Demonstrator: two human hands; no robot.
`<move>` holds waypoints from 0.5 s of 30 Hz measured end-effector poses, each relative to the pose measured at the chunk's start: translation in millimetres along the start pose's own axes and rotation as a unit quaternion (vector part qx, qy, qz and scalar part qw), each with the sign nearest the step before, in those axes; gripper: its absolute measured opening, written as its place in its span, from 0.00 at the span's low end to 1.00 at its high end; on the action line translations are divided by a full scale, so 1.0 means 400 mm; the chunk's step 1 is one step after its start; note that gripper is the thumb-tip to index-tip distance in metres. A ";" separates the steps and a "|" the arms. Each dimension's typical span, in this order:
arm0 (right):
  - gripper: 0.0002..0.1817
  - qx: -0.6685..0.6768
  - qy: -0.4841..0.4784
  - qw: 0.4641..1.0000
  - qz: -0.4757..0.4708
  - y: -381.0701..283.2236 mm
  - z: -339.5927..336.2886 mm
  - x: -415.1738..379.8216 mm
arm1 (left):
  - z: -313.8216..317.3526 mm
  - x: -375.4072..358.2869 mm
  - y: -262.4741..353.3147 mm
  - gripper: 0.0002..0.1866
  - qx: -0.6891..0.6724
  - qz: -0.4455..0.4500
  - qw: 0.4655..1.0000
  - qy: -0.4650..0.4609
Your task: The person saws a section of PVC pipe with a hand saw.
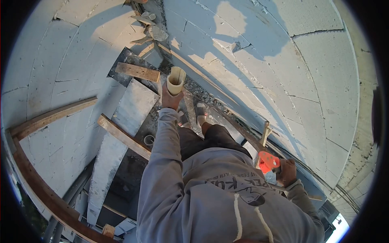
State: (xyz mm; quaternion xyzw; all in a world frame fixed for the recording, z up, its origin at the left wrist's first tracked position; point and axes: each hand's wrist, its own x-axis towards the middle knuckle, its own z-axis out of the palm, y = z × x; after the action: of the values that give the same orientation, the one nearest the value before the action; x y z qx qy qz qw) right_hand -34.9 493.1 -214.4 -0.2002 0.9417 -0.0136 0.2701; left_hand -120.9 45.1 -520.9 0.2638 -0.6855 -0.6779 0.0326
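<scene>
A pale, open-topped cylinder like a short tube (176,81) is in my left hand (172,97), whose fingers wrap round its lower part, out in front of my body. My right hand (287,173) is closed at my right side, beside a red-orange object (267,162) with holes or spots on it. A greyish part joins the red piece to my fist, so it looks like a handled tool. Its lower end is hard to make out.
Block walls (259,81) rise on both sides. Wooden planks (137,72) and a timber beam (123,137) cross near a long grey board (117,141). A small round container (149,140) stands low down. Rubble (156,32) lies ahead of my sandalled feet (201,111).
</scene>
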 end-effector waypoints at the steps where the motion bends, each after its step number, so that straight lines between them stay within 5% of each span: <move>1: 0.13 0.035 0.011 0.999 0.031 0.036 0.039 0.007 | -0.010 0.018 -0.002 0.48 0.000 0.029 0.999 -0.018; 4: 0.16 0.025 -0.030 0.986 0.162 0.105 0.167 0.067 | -0.014 0.017 0.046 0.52 -0.013 0.041 0.999 -0.030; 8: 0.13 0.150 -0.041 0.971 0.179 0.131 0.226 0.175 | -0.015 0.028 0.074 0.50 0.104 0.047 0.993 0.010; 15: 0.12 0.133 -0.065 0.977 0.153 0.193 0.196 0.260 | -0.052 0.049 0.154 0.45 0.175 -0.019 0.984 -0.027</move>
State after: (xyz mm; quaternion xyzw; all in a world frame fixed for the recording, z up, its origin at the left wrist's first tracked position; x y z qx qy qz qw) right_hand -103.5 530.8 -344.1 -0.0165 0.9313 -0.0846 0.3540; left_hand -149.0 14.5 -466.9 0.2601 -0.7890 -0.5548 -0.0450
